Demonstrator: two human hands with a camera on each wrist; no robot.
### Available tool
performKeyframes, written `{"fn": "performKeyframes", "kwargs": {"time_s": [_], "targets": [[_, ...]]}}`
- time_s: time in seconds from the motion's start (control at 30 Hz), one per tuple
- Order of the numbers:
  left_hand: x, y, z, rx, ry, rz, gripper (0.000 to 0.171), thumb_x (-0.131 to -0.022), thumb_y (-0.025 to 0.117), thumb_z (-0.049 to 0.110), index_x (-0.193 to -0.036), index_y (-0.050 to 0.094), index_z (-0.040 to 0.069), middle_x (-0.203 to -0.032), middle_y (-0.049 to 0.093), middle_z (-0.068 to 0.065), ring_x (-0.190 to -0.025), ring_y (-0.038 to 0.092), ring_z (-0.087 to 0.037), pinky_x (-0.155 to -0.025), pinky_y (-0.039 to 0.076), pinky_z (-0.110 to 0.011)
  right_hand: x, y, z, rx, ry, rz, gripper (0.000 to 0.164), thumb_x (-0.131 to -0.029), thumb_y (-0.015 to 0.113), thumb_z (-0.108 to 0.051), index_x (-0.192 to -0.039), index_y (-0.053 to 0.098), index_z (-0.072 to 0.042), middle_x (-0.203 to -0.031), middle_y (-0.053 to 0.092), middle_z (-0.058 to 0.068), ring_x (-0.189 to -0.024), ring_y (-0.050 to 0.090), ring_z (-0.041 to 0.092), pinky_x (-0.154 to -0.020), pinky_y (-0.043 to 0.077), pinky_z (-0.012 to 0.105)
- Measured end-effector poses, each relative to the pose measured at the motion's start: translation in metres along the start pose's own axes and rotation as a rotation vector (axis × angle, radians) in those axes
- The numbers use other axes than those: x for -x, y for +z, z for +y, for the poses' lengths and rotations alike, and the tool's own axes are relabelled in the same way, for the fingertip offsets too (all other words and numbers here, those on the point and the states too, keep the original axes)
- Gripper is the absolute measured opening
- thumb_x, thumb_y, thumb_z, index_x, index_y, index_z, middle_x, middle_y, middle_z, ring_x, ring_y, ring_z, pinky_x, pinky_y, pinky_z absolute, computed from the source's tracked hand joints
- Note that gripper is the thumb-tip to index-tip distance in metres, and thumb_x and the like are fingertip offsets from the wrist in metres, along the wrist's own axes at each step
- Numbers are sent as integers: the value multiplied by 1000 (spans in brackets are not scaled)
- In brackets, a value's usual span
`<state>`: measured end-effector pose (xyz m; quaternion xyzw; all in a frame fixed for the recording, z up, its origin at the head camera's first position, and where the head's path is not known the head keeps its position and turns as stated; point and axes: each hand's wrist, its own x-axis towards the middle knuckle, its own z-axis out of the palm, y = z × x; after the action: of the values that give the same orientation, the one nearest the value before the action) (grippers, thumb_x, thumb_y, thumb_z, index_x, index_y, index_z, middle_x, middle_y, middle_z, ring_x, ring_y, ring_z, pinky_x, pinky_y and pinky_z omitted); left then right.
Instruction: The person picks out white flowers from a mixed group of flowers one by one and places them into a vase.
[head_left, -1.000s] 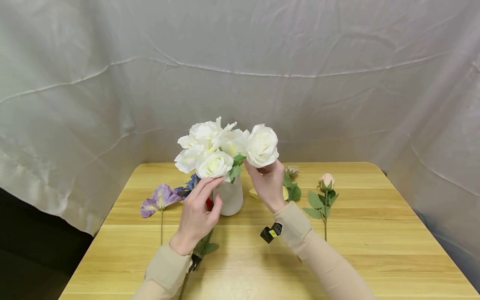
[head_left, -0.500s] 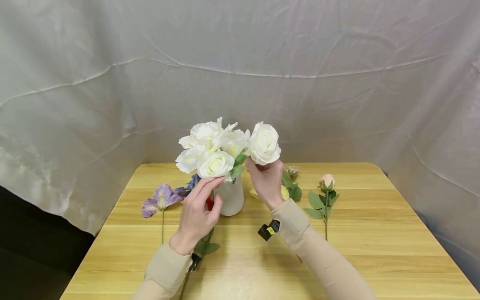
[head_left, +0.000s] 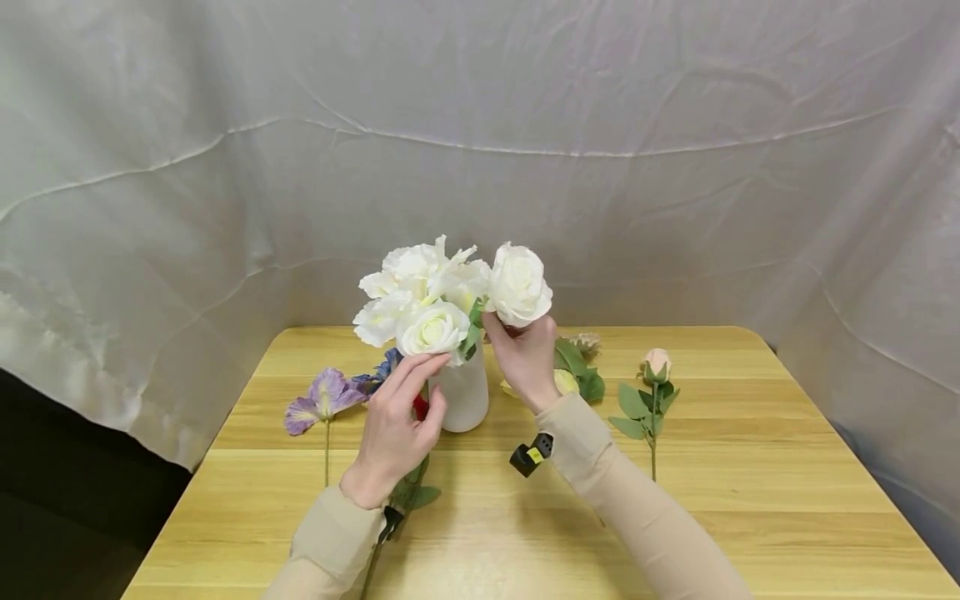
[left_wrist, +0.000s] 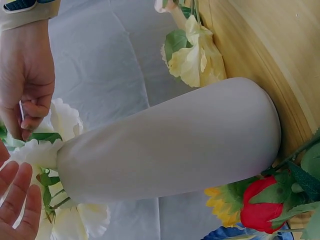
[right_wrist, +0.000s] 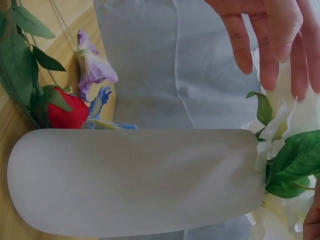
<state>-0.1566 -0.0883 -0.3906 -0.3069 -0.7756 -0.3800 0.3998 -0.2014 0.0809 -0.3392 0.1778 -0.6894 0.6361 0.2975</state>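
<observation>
In the head view a pale grey vase (head_left: 463, 398) stands on the table, filled with white flowers (head_left: 416, 271). My left hand (head_left: 393, 429) has its fingers loosely extended, tips at the underside of the front white rose (head_left: 433, 327). At the vase's right, my right hand (head_left: 525, 358) holds another white rose (head_left: 519, 285) just beneath its bloom. The fingers of that hand (left_wrist: 27, 75) curl at the stem near the vase mouth in the left wrist view. Green leaves (right_wrist: 297, 157) stick out over the rim in the right wrist view. The lower stems are hidden inside the vase.
On the wooden table (head_left: 712, 525) lie a purple flower (head_left: 326, 398) and a blue flower (right_wrist: 100, 102) to the left, with a red rose (right_wrist: 67, 107) close by the vase. A yellow flower (left_wrist: 200, 57) and a pale pink rosebud (head_left: 656, 364) lie to the right. Grey cloth (head_left: 480, 192) hangs behind.
My right hand first rises slightly with the white rose, then shifts left toward the vase, and the bloom tilts a little. The left hand stays nearly still at the front rose.
</observation>
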Motion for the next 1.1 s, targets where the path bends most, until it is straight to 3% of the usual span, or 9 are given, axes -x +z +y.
{"fn": "performKeyframes", "kwargs": {"time_s": [0.13, 0.23, 0.33, 0.53, 0.73, 0.83, 0.97, 1.1], "targets": [[0, 1, 0, 3, -3, 0, 36, -87, 59, -3, -122, 68, 1, -118, 69, -13, -71, 52, -12, -53, 35, -15, 0, 0, -13, 8, 3, -63, 9, -88, 61, 12, -97, 61, 13, -74, 64, 30, -55, 62, 31, -55, 53, 19], [0, 1, -1, 2, -2, 0, 36, -87, 60, -3, -121, 68, 0, -118, 68, -14, -72, 53, -13, -54, 35, -15, -1, 2, -1, 31, 0, -88, 7, -90, 62, 10, -97, 62, 12, -71, 63, 31, -57, 60, 47, -53, 52, 20], [0, 1, -1, 2, -3, -1, 36, -87, 60, -3, -121, 68, 1, -118, 68, -14, -72, 54, -16, -54, 35, -15, -3, 3, 12, 54, 1, -96, 9, -91, 63, 7, -99, 62, 11, -70, 63, 31, -55, 61, 42, -52, 52, 21], [1, 0, -3, 2, -9, -8, 36, -87, 59, -3, -121, 69, 2, -117, 68, -13, -73, 57, -19, -55, 36, -15, -2, 2, 20, 59, -6, -105, 9, -92, 66, 1, -100, 63, 4, -71, 65, 24, -52, 61, 14, -51, 53, 24], [6, -3, -5, -25, -23, -31, 32, -86, 59, -3, -116, 71, 2, -112, 71, -12, -72, 56, -16, -56, 40, -17, 2, -1, 23, -20, 6, -126, 7, -93, 64, 2, -100, 64, 4, -69, 65, 27, -52, 62, 23, -49, 54, 29], [11, -7, -9, -46, -32, -55, 30, -86, 59, -3, -114, 71, 2, -106, 73, -12, -72, 56, -16, -60, 40, -17, 7, -6, 21, -27, 22, -144, 5, -92, 64, 3, -96, 65, 6, -69, 66, 29, -51, 61, 16, -49, 55, 28], [18, -13, -18, -102, -41, -96, 26, -86, 61, -2, -110, 71, 3, -103, 74, -10, -84, 65, -20, -70, 53, -25, 13, -17, 24, 12, 80, -170, 7, -93, 68, -1, -92, 68, 6, -71, 68, 27, -51, 59, 4, -45, 48, 23], [25, -22, -27, -169, -85, -174, 23, -88, 65, 0, -110, 71, 6, -102, 73, -7, -89, 69, -21, -73, 59, -35, 19, -35, 35, 57, 115, -198, 9, -94, 69, -6, -96, 69, 2, -76, 70, 25, -55, 63, 7, -50, 51, 21]]}}
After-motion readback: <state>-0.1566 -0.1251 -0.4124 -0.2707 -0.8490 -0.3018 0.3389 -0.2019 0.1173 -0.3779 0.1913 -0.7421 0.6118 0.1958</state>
